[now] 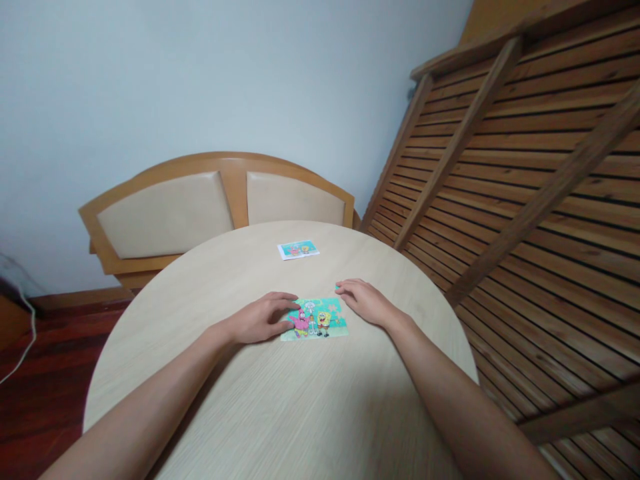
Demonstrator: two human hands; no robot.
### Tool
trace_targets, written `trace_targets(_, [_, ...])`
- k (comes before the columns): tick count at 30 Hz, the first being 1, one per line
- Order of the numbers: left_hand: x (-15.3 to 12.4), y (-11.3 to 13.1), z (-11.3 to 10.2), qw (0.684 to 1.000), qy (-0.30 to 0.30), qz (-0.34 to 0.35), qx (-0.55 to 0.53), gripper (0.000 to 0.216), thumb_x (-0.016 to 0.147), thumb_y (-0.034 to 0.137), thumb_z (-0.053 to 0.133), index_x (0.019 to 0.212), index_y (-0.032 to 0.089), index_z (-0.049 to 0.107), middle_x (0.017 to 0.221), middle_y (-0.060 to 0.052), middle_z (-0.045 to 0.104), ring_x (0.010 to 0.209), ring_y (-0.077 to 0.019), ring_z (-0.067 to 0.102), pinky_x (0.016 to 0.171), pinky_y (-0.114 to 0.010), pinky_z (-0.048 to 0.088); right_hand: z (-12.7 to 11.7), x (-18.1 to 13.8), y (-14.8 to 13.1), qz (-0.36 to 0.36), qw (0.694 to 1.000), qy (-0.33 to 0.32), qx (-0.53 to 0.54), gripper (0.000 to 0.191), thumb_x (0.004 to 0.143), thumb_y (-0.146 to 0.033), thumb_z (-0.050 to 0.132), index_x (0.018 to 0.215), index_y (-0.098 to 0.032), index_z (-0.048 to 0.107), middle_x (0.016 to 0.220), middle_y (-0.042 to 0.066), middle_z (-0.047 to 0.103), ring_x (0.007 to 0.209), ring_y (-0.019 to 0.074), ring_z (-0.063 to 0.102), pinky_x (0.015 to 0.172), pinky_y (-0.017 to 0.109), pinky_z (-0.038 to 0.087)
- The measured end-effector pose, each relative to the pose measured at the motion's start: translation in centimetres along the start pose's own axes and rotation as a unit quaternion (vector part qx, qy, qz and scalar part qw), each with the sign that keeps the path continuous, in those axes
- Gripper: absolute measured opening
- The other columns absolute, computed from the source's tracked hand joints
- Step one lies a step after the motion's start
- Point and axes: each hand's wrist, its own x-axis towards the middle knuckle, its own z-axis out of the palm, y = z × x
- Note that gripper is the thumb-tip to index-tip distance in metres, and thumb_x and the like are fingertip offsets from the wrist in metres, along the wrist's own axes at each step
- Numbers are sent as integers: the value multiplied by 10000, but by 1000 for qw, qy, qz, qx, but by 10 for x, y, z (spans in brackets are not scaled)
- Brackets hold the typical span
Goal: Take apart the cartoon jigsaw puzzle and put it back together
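Note:
A turquoise cartoon jigsaw puzzle lies flat on the round table, with a pink figure, a grey-green one and a yellow square one on it. My left hand rests at the puzzle's left edge, thumb and fingers apart and touching it. Beyond the upper right corner is my right hand, its fingertips pinched on a small turquoise puzzle piece, mostly hidden by the fingers. Pale patches show in the puzzle's upper right part. Farther back lies a card with a similar cartoon picture and a white border.
The round pale wood table fills the middle of the view. Behind it stands a headboard with cream panels against a white wall. A slatted wooden frame leans along the right side. At far left, a white cable hangs near the dark red floor.

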Motion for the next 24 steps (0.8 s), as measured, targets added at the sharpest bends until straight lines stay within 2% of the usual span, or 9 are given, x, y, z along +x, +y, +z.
trace_targets(6, [-1,-15,-5,999,37,-1,-3,355,960,302,528,1301,221,583,1325,-102,596,1208,-225,569,1067,-386,446,-9,1,-7,37,999,-5,-7,122,901,-225,611,934,-207,727,990,59,741,982,221,649,890,351,487])
trace_targets(11, [-2,-16,-14,997,37,-57,42,318,905,251,547,1206,226,646,1176,-76,680,1080,-236,625,956,-372,494,-14,2,-13,56,998,-14,-28,152,890,-227,622,998,-214,727,1027,61,746,1005,230,656,893,346,480])
trace_targets(15, [-1,-19,-13,990,56,-107,71,262,887,232,547,1104,229,693,1091,-58,713,1015,-234,641,885,-351,500,-14,4,-21,75,995,-12,-70,201,947,-281,552,976,-216,740,1003,74,756,963,232,678,846,330,487])
trace_targets(20, [1,-28,-7,980,99,-142,93,205,908,286,550,1016,214,708,1058,-70,709,991,-245,643,872,-366,491,-12,8,-24,98,986,-2,-138,234,965,-254,509,955,-204,737,982,96,746,947,238,673,812,319,475])
trace_targets(24, [4,-20,-6,976,148,-154,50,251,929,371,546,994,198,716,1024,-83,701,910,-225,645,811,-338,490,-11,11,-28,98,982,33,-157,243,980,-244,484,951,-190,720,979,104,741,943,243,676,811,326,461])
